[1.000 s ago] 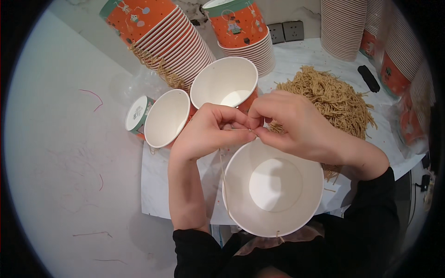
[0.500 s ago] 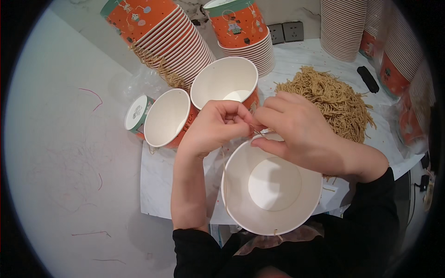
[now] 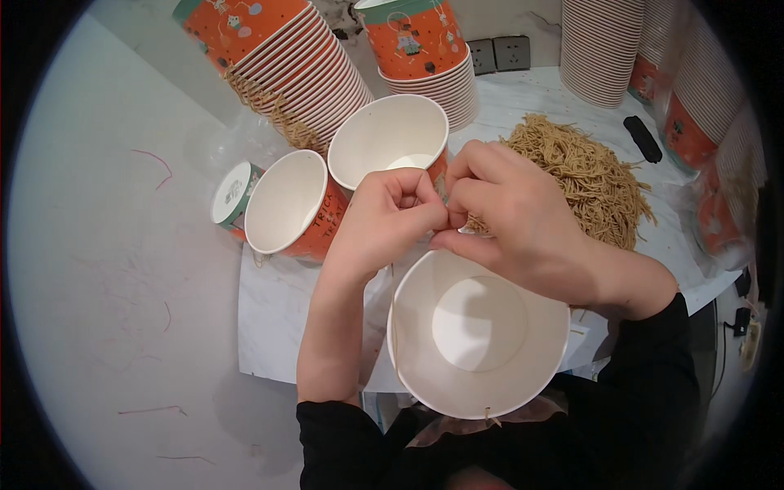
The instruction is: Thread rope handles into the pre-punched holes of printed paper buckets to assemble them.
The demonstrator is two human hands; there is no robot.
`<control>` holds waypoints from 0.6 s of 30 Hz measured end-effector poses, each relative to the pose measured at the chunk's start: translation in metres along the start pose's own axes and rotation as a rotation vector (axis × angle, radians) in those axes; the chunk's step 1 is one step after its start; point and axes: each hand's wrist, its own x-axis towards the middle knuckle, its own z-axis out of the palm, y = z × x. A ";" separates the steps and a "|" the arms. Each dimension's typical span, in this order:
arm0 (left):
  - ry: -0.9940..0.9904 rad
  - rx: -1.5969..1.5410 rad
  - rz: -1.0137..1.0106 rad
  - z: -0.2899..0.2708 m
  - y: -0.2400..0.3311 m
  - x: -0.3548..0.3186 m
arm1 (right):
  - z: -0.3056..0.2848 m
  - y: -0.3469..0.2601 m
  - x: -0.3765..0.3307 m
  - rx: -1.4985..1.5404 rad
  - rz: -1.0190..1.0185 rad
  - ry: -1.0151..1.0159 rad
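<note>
- While both hands meet above the far rim of a large white paper bucket (image 3: 478,335), the left hand (image 3: 392,216) is curled, thumb and forefinger pressed together at the tips, and the right hand (image 3: 510,216) is curled the same way against it; what they pinch is too small to make out, perhaps a thin strand.
- That bucket sits just below the hands, nearest the body, mouth up and tilted toward the camera, probably so whatever is pinched can drop straight in; its long axis runs roughly up toward the head.
- Just beyond the right hand lies a heap of thin brown noodle-like strands (image 3: 584,175), within easy reach.
- Beyond the left hand stand two open orange cups (image 3: 290,204), white inside, mouths tilted toward the person, and a small green-rimmed cup (image 3: 233,196) further left.
- Stacks of orange cups (image 3: 286,57) lean at the far side, and a black marker (image 3: 643,139) lies past the heap.
</note>
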 end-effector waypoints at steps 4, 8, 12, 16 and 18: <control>0.056 0.098 -0.015 -0.002 -0.004 0.001 | 0.001 0.003 0.000 0.109 0.089 -0.040; 0.101 0.169 -0.028 -0.004 -0.008 0.004 | 0.007 0.011 0.001 0.123 0.075 -0.005; 0.094 0.194 -0.040 -0.009 -0.014 0.009 | 0.010 0.022 0.005 0.152 0.086 -0.049; 0.023 0.045 -0.065 -0.012 -0.014 0.010 | 0.008 0.024 0.006 0.220 0.124 -0.076; -0.005 0.016 -0.084 -0.015 -0.013 0.009 | 0.004 0.022 0.007 0.234 0.157 -0.111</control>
